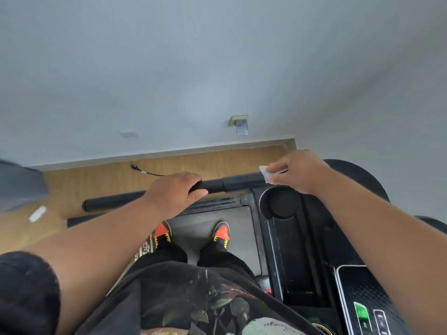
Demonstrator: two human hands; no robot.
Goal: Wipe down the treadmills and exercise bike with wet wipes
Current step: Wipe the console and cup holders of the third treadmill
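From the head view, looking straight down, a person stands on the dark grey treadmill belt (217,221) in orange and black shoes (221,232), arms stretched to the black padded cylindrical handlebar (217,186) that runs across the front of the machine. The small white crumpled wet wipe (265,172) sits at the right end of that bar, pinched in the right hand (300,171); its fingers (278,168) are curled in close around the wipe, with the thumb below. The wipe looks light, limp and damp, so it should fold to the round of the bar and is best held bunched, as it is, pressed flat against the padding; it may tear or ball up if dragged hard. The left hand (173,193) grips the bar near its middle, fingers wrapped over the top and thumb (198,193) underneath, holding nothing else. The bar itself seems stiff and fixed, with a slightly soft, grippy cover, fit to be steadied this way. Beside the right forearm lie the black plastic console tray (297,250) with its round cup holder (281,201) and a glossy control panel (362,301) bearing a green button. Beyond are a wooden floor (96,182) and a pale wall (193,68).
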